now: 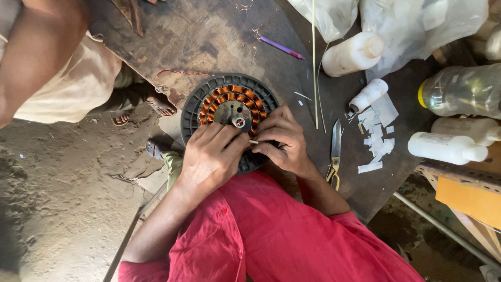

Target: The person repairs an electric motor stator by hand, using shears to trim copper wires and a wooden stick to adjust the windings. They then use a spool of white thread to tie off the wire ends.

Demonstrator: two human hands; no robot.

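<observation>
Copper windings glowed in the round motor stator (229, 104), which lay on the dark worn table (209, 36), and we took it as our landmark. Our left hand (211, 154) rested curled on its near rim, and our right hand (282, 138) pinched a thin pale stick (253, 141) over the near coils. To the right of the stator lay scissors (335, 151) and white paper strips (378, 141). We judged it better to push the stick gently, along the slot, so no wire was scratched.
</observation>
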